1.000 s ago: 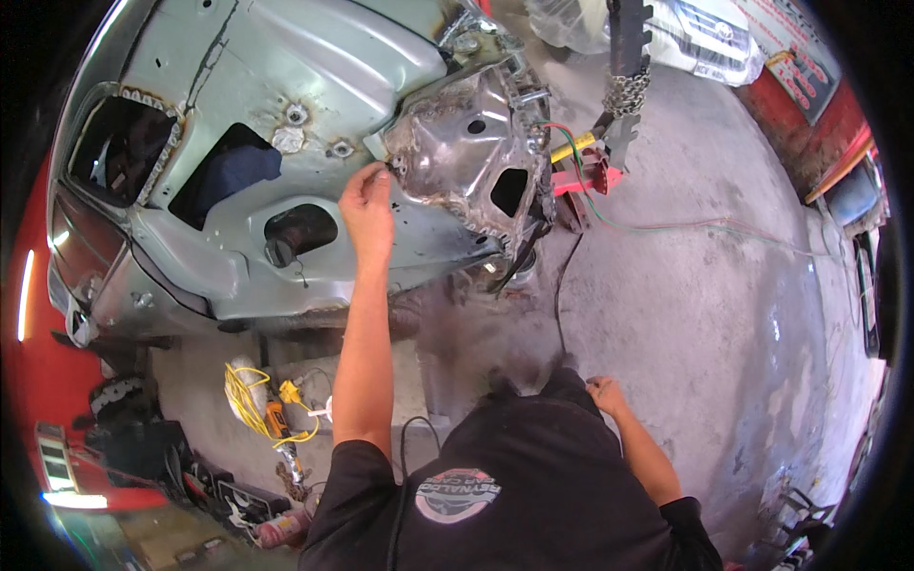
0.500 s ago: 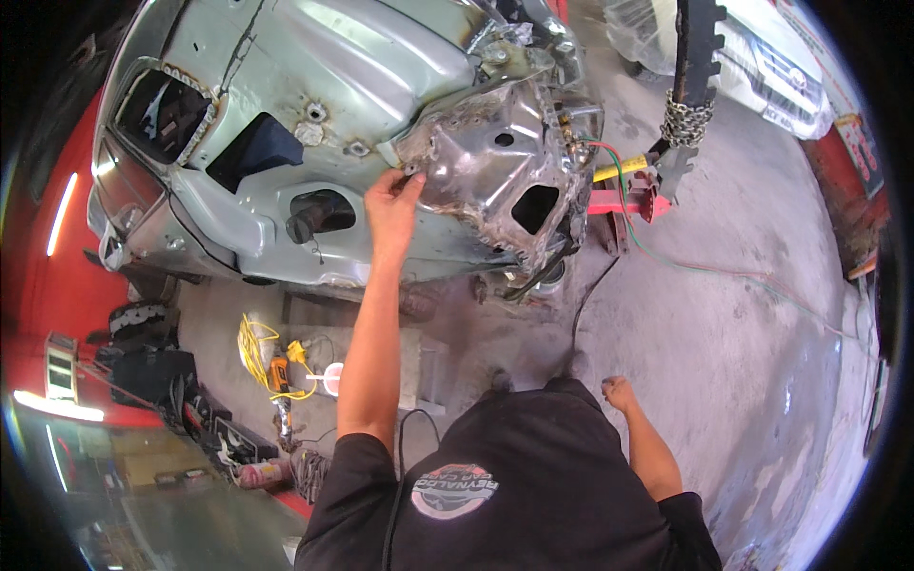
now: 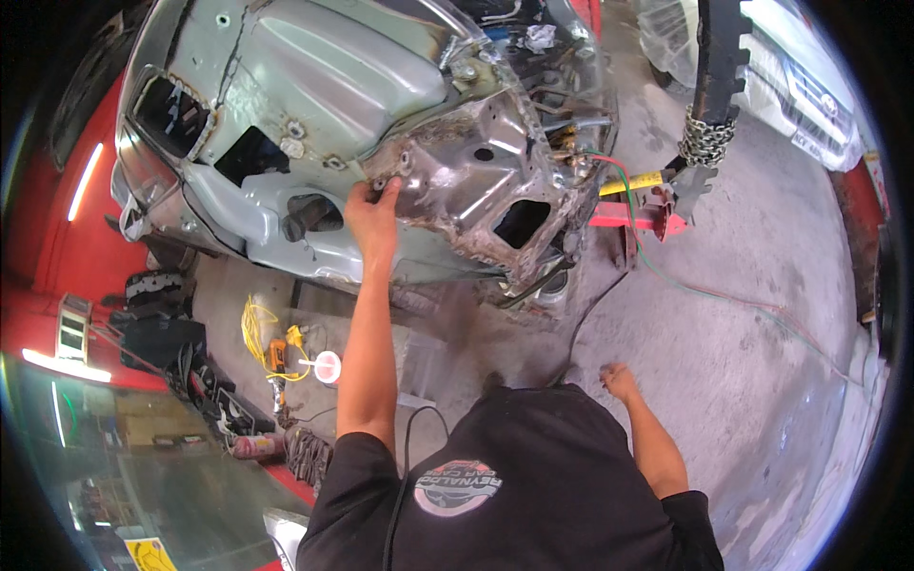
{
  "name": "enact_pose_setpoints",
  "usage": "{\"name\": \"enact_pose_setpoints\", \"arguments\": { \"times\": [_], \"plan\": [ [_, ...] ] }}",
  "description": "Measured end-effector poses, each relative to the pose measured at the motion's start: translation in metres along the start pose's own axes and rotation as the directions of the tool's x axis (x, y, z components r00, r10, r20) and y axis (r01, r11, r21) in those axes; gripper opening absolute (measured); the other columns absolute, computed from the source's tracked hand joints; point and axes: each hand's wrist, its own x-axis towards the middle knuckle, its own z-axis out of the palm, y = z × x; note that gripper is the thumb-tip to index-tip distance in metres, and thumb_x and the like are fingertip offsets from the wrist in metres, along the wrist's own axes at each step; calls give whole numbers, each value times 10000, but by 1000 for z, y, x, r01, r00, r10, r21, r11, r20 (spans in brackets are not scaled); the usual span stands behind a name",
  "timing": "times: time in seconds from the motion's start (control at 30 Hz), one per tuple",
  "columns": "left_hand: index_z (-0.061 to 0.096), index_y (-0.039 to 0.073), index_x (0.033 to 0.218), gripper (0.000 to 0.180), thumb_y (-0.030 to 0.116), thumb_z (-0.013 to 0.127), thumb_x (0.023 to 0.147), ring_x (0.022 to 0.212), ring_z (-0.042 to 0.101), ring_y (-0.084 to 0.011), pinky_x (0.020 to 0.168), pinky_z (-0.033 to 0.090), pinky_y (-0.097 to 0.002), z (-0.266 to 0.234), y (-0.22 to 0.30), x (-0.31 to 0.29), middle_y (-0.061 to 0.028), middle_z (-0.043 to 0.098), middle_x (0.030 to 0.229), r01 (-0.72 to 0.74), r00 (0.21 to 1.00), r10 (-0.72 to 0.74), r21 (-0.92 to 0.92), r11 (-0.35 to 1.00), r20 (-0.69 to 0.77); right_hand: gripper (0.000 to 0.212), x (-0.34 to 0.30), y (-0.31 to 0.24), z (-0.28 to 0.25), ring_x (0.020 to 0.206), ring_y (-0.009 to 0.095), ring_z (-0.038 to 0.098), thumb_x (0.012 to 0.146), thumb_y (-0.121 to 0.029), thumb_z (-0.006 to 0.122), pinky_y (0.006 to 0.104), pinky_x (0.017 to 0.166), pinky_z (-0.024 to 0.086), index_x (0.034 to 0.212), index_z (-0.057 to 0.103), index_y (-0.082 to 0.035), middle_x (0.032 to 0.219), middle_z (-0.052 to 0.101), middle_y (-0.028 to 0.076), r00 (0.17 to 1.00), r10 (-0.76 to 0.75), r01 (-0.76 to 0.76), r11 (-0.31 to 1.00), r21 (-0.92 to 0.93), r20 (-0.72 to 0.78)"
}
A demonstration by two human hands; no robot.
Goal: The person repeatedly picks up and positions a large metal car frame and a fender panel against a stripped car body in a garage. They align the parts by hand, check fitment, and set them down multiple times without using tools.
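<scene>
Head view: the left hand [image 3: 373, 211] has crept from the grey car body shell [image 3: 314, 105] onto the bare metal panel [image 3: 476, 181] at upper centre, fingers now pressed on its edge. The right hand [image 3: 617, 379] hangs at lower right, loosely curled, grasping nothing.

A person in a black short-sleeved T-shirt [image 3: 533, 476], seen from above

The shirt bears a round grey-and-red emblem [image 3: 458, 485] on the chest, and a thin black cord [image 3: 405, 457] runs down its front. Both forearms are bare below the sleeves, and the left hand [image 3: 373, 214] and right hand [image 3: 619, 379] wear no gloves.
</scene>
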Motion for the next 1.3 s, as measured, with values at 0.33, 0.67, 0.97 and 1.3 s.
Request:
{"name": "enact_pose_setpoints", "arguments": {
  "times": [0.33, 0.67, 0.97, 1.3],
  "plan": [
    [569, -73, 817, 363, 182, 826, 834, 698, 495, -214, 678, 452, -363, 3, 12, -1, -131, 622, 731, 41, 999, -43, 105, 994, 19, 373, 25, 40, -16, 966, 396, 691, 883, -272, 614, 446, 883, 546, 1120, 739, -12, 1013, 718, 254, 994, -39, 59, 977, -205, 98],
    [561, -73, 1102, 402, 96, 820, 847, 845, 610, -165, 771, 491, -304, 6, 2, 0, -126, 690, 947, 63, 998, -62, -133, 989, 13, 345, 60, 63, -36, 935, 404, 690, 863, -246, 621, 452, 852, 553, 1071, 739, 3, 990, 712, 262, 993, -111, 118, 975, -189, 51],
    [469, -77, 1238, 609, 113, 864, 814, 990, 649, -228, 883, 498, -326, 12, 12, 9, -184, 686, 1100, 26, 1000, -25, 32, 999, -14, 324, 57, 103, -14, 646, 266, 716, 887, -161, 604, 371, 631, 574, 1082, 715, 73, 777, 730, 194, 987, -142, 155, 970, -190, 77],
    [507, -72, 1181, 526, 65, 850, 807, 1009, 682, -299, 903, 503, -377, 21, 15, 7, -222, 714, 1110, -43, 998, 47, 69, 997, -51, 361, 54, 94, -27, 665, 293, 723, 873, -220, 599, 402, 678, 576, 1070, 723, 56, 767, 717, 220, 981, -194, 190, 929, -318, 20]
  ]
}}
